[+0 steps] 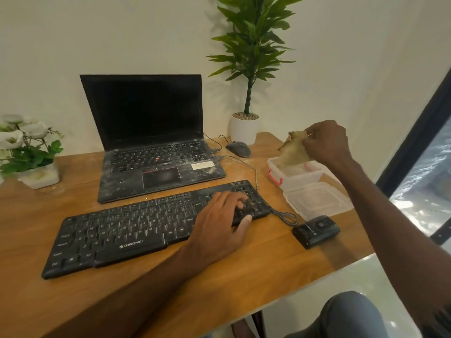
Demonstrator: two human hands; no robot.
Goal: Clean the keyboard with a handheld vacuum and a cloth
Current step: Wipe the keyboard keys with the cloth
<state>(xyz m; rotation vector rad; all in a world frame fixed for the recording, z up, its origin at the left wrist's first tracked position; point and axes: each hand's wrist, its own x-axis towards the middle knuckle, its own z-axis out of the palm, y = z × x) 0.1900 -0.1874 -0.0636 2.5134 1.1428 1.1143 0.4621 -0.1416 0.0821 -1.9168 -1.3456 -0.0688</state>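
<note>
A dusty black keyboard (127, 230) lies slanted across the wooden desk (244, 276). My left hand (219, 220) rests on its right end, fingers spread over the number pad and thumb at the front edge. My right hand (327, 142) pinches a tan cloth (294, 150) and holds it in the air above an open clear plastic box (295, 176). A small black handheld vacuum (316, 231) lies on the desk right of the keyboard, untouched.
A dusty open laptop (156, 152) stands behind the keyboard, with a mouse (238, 148) to its right. The box lid (317, 200) lies near the vacuum. A potted plant (244, 125) stands at the back, white flowers (26, 152) at the left. The keyboard cable (283, 215) loops near the vacuum.
</note>
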